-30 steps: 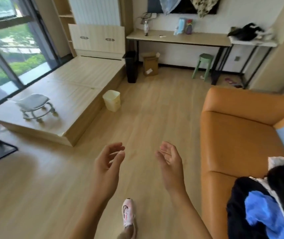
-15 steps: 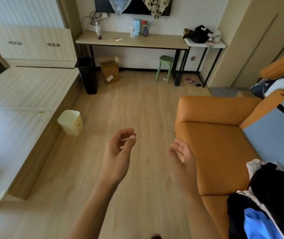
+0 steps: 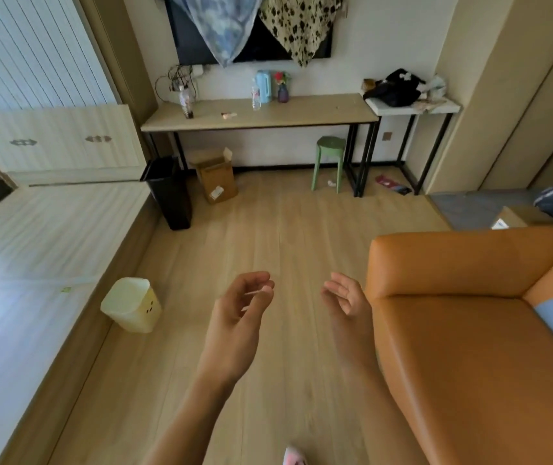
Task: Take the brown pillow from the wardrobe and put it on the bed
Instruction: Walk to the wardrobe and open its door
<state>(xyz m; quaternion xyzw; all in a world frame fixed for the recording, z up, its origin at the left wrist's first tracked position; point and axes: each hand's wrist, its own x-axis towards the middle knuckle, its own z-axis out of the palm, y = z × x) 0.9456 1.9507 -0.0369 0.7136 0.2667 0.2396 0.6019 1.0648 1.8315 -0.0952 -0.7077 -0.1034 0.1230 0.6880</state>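
No brown pillow shows in the head view, and no bed. My left hand (image 3: 240, 308) hangs over the wooden floor at the middle of the frame, fingers loosely curled and apart, holding nothing. My right hand (image 3: 347, 298) is beside it to the right, palm turned inward, fingers apart and empty, close to the arm of the orange sofa (image 3: 469, 330). A tall beige panelled wall with a door seam (image 3: 530, 105) stands at the right; whether it is the wardrobe I cannot tell.
A raised wooden platform (image 3: 33, 263) runs along the left, with a pale yellow bin (image 3: 131, 305) and a black bin (image 3: 169, 193) at its edge. Ahead stand a long desk (image 3: 258, 117), a cardboard box (image 3: 216, 177) and a green stool (image 3: 328, 162).
The view has swung to the right and moved forward: the window and platform slid out to the left, the desk and right wall came closer. Both hands stay raised and empty.
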